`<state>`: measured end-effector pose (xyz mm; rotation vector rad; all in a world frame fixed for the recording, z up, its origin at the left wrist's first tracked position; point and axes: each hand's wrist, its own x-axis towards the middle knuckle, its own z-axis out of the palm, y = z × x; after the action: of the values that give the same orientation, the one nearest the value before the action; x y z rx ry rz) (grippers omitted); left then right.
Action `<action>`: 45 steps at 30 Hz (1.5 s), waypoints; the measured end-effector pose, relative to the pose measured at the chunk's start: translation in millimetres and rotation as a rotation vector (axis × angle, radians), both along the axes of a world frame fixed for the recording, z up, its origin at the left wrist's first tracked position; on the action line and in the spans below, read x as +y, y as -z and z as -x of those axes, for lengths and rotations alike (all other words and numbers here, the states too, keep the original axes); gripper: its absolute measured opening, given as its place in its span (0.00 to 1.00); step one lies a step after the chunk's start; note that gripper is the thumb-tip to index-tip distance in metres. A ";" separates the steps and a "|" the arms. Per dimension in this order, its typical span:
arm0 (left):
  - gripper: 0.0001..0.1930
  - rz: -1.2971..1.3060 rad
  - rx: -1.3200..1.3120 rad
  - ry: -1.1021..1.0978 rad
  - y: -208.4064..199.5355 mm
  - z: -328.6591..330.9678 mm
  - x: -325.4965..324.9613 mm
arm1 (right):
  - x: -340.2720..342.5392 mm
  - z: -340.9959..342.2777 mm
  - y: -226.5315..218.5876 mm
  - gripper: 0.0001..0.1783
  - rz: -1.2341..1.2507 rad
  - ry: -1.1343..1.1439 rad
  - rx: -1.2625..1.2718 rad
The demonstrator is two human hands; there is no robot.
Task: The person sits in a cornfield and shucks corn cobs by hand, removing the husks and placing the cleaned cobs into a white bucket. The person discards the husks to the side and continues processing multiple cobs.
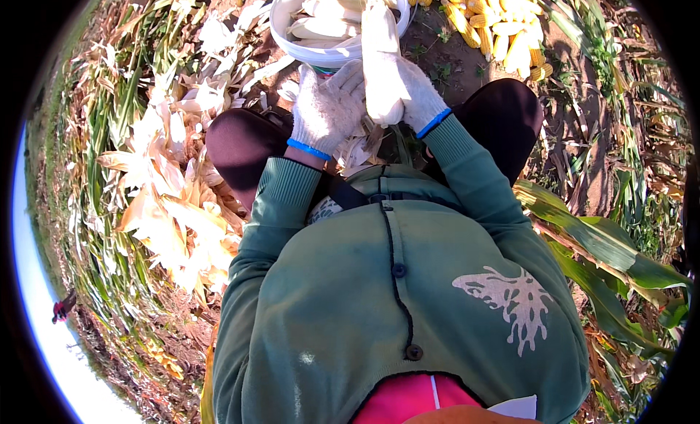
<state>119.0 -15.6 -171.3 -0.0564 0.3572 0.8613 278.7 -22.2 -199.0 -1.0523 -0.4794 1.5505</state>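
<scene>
Between my hands an ear of corn in its pale husk (381, 67) stands nearly lengthwise, its thicker end toward me. My right hand (417, 92), in a white knit glove with a blue cuff, is closed round the ear's right side. On the other side my left hand (328, 107), gloved the same way, has its fingers stretched out close to the ear; I cannot tell if they touch it. Just beyond them a white bucket (328, 57) holds several more ears in pale husks (324, 28). The held ear's far end overlaps the bucket's rim.
At the far right lies a heap of bare yellow corn ears (503, 23). Dry stripped husks (175, 198) pile up at my left. Green corn leaves (612, 249) stick out at my right, near my elbow. Dry stalks and soil surround me; a distant person (64, 307) shows at the left edge.
</scene>
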 end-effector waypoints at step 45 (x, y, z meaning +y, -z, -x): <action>0.14 -0.501 0.643 0.702 -53.6 -55.4 -22.7 | 19.9 -15.2 -4.7 0.15 -0.531 -0.233 -1.961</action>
<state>174.4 -38.3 -117.7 0.7861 0.6952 0.2256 293.9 -2.4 -194.3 -1.7904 -2.1685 -0.0361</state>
